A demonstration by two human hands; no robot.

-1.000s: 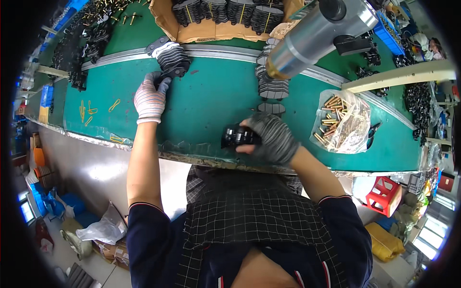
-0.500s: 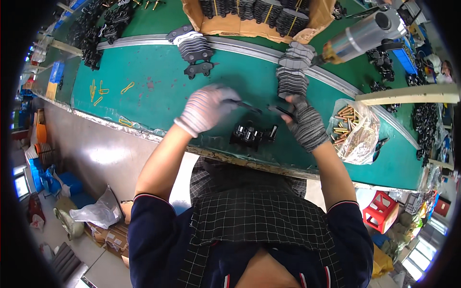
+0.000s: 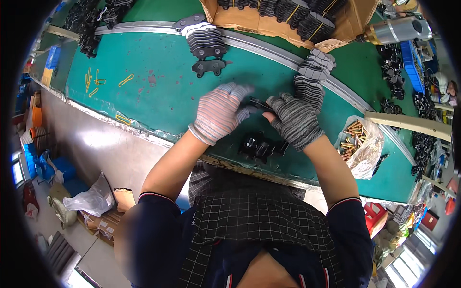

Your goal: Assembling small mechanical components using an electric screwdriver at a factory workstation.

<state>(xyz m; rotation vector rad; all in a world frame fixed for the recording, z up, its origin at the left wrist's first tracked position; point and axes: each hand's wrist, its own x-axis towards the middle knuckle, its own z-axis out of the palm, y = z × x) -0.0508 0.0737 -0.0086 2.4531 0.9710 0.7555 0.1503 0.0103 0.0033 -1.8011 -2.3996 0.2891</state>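
Observation:
My right hand [image 3: 295, 121], in a dark grey knit glove with bare fingertips, is closed on dark brake pads [image 3: 260, 103] that look stacked together. My left hand [image 3: 218, 114], in a pale striped glove, is beside the pads' left end. Its fingers and thumb are apart, with the fingertips slightly blurred. On the green bench [image 3: 158, 103] just below my hands lies a black brake caliper [image 3: 260, 147]. Beyond my left hand is a row of brake pads [image 3: 207, 48]. Another row of pads, grey faces showing [image 3: 314, 72], is past my right hand.
A cardboard box [image 3: 259, 31] of bundled pads stands at the back. A plastic bag [image 3: 367, 151] of brass-coloured pins sits at the right. Yellow rubber bands [image 3: 126, 80] lie at the left. A metal rail [image 3: 259, 44] crosses the bench; a power tool [image 3: 396, 31] hangs at upper right.
Both hands have come closer together. The pad that was in my left hand is now with the pads in my right hand, and the left fingers have spread.

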